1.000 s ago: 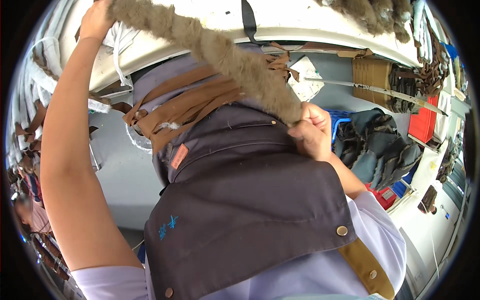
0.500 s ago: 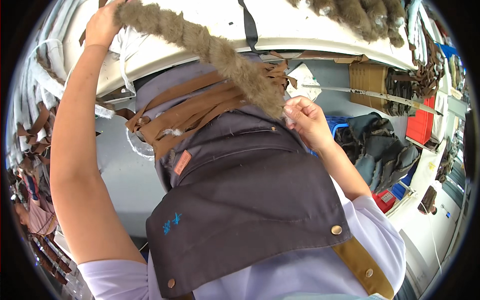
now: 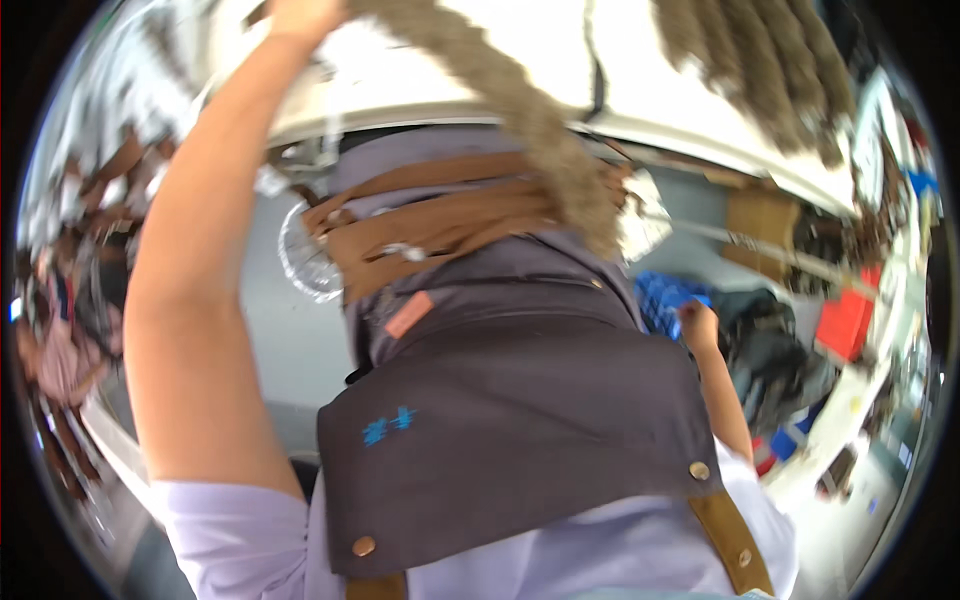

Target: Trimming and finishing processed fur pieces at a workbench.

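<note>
A long grey-brown fur strip (image 3: 545, 125) slants from the top of the view across the table edge. Its lower end hangs over the lap of my dark apron (image 3: 510, 410). My left hand (image 3: 308, 14) grips the strip's upper end, partly cut off by the upper edge of the view. Away to the right, apart from the strip, is my right hand (image 3: 699, 326), blurred by motion. Its fingers look curled closed, beside a blue basket (image 3: 660, 300); whether anything is in them is hidden. Brown fabric strips (image 3: 440, 240) lie across my lap.
More fur strips (image 3: 760, 70) lie at the right of the white table (image 3: 420, 108). Dark pieces (image 3: 775, 350) are heaped beside the basket. Farther right stand a red bin (image 3: 848, 315) and a cardboard box (image 3: 760, 230). Pale strips (image 3: 130, 90) hang at the left.
My right hand has let go of the fur strip's lower end and moved right and down toward the basket. The whole view has shifted; my left hand still holds the upper end.
</note>
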